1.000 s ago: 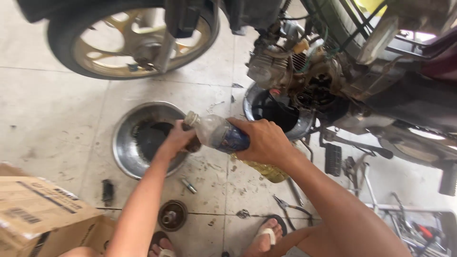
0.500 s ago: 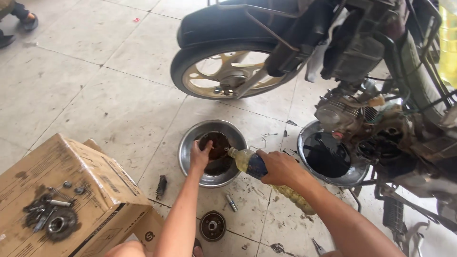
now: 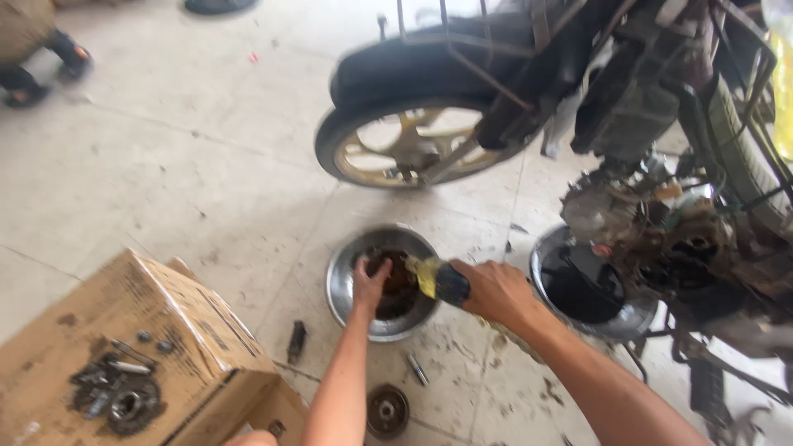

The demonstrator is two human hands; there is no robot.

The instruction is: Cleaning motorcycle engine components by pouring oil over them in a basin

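- Head view: plastic bottle lies tilted at centre frame, its neck pointing left over the rim of the steel bowl; yellowish liquid shows near the neck.
- Right hand is closed around the body of the bottle, fingers wrapped over it, just right of the bowl.
- Left hand reaches into the bowl, fingers curled down onto the dark oily part inside; whether it grips the part or only touches it cannot be told.
- Steel bowl stands on the tiled floor slightly below centre frame, holding brown, dirty contents.
- Second steel basin stands to the right of the right hand, filled with black liquid, partly under the motorcycle engine.
- Motorcycle wheel with gold-coloured spokes and black tyre occupies the upper centre; the frame and engine extend to the upper right.
- Small round metal part lies on the floor below the bowl, between the two forearms; a short bolt lies just above and to its right.
- Dark small piece lies on the floor left of the bowl.
- Cardboard box fills the lower left; a cluster of greasy gears and pins rests on its top face.
- Another person's foot shows at the upper left edge, well apart from the work.
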